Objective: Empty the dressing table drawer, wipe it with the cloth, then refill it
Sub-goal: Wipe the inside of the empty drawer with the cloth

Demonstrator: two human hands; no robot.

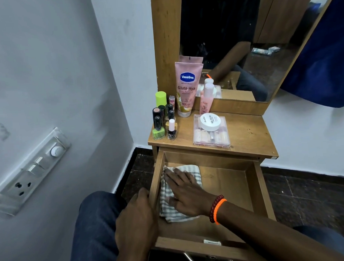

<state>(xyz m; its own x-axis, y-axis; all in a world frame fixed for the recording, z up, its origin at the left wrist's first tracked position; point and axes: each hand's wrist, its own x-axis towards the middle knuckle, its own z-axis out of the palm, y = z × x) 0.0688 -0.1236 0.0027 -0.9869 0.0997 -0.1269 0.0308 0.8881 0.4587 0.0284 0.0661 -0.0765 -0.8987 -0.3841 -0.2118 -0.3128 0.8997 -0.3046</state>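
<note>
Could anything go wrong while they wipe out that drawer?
Possibly. The drawer is pulled far out, and the right hand presses the cloth into it, so it might tip or slip off its runners. The nail polish bottles stand crowded at the tabletop's edge; a jolt could topple them.

Legible text on the dressing-table top. Pink lotion tube (187, 87), standing against the mirror frame: blue oval logo "Vaseline", below it "Gluta-Hya" in large letters, and "10X" near the gold lower part; the smaller lines between are too fine to read. Slim pink bottle (206, 99) to its right: a large "3" on the front, remaining print illegible. Round white jar (210, 121) lying on the clear plastic nail box (211, 137): lid reads "ZUDIO" and "NAIL POLISH", with smaller lines unreadable. Labels on the nail polish bottles (164, 123) cannot be made out.
</note>
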